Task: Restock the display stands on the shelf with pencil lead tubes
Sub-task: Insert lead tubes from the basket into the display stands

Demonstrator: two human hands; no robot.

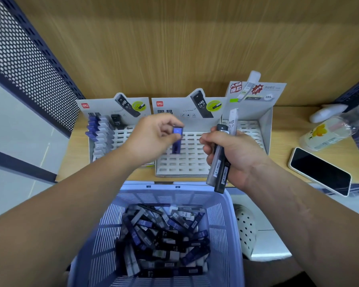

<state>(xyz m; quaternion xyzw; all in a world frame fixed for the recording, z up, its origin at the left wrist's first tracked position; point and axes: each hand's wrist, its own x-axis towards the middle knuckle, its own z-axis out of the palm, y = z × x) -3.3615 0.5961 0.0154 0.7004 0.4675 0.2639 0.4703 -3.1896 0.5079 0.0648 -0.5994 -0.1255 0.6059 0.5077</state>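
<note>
Toward the centre of the frame, the left hand (pixel 153 139) and its forearm cover the near right corner of the left stand (pixel 104 106), so the slots there cannot be seen. The blue tube (pixel 177 141) is smeared by motion and its print is unreadable. The right hand (pixel 234 156) hides part of the slotted tray of the right stand (pixel 257 108). How many pieces make up the bundle of tubes (pixel 220 168) is hard to tell; a clear one marked HB 0.7 sticks up highest, with black ones beside it. At the bottom edge the basket (pixel 232 235) is cut off. At the right edge a pale object beside the bottle (pixel 327 131) is too blurred to name, and a white perforated thing (pixel 246 228) shows only partly behind the basket wall.

Thumb and forefinger of the left hand pinch the blue tube by its top end; it hangs upright below the fingertips, over the slotted face of the middle stand (pixel 182 162). Whether it touches a slot cannot be told. The right hand's fingers are curled tight round the bundle, which slants from above the knuckles down past the wrist, over the front edge of the shelf (pixel 282 141).

A row of tubes (pixel 97 133) fills the left side of the left stand. Loose tubes (pixel 164 239) lie heaped in the basket below both arms. A phone (pixel 319 170) lies face up on the shelf at right.
</note>
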